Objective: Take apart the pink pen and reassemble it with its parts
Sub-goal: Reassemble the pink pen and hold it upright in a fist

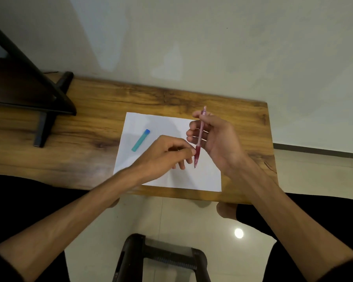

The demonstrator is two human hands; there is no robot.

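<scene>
Two bare forearms reach in from the near edge, uncovered from wrist to just below the elbow. The left hand [163,153] and the right hand [216,137] wear no rings, watch or gloves. A dark sleeve [0,267] shows at the near left corner, and another dark sleeve edge [346,269] at the near right corner. Black clothing [29,196] covers the legs on both sides, with a bare knee [226,210] showing right of centre.
</scene>
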